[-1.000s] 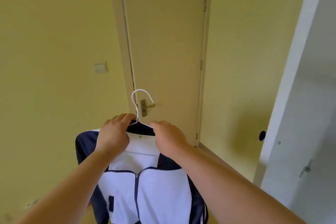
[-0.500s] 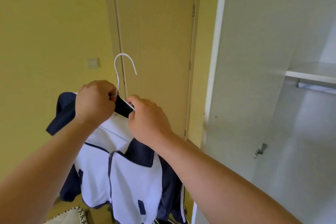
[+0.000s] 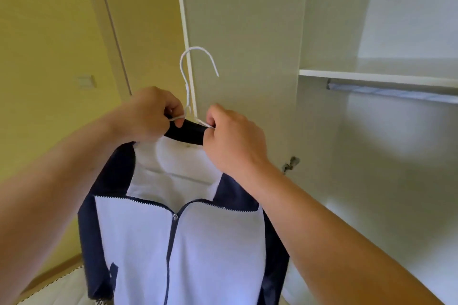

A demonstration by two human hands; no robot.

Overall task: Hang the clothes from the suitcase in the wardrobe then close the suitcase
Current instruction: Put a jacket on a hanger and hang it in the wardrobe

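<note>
A white and navy zip jacket (image 3: 178,242) hangs on a white wire hanger (image 3: 195,67), held up in front of me. My left hand (image 3: 151,114) grips the hanger's left shoulder at the collar. My right hand (image 3: 233,138) pinches the hanger's right shoulder and the dark collar. The hook points up, in front of the open wardrobe door (image 3: 243,57). The wardrobe's metal rail (image 3: 391,93) runs under a white shelf (image 3: 371,77) to the right, with nothing on it. The suitcase is out of view.
A yellow wall with a light switch (image 3: 85,81) and a beige room door (image 3: 138,20) stand to the left. A door hinge (image 3: 291,164) sticks out on the wardrobe's inner side. A pale patterned surface (image 3: 62,290) shows at the bottom left.
The view has swung right, from the room door to the open wardrobe. Both hands kept hold of the hanger and raised the jacket, which now faces me squarely.
</note>
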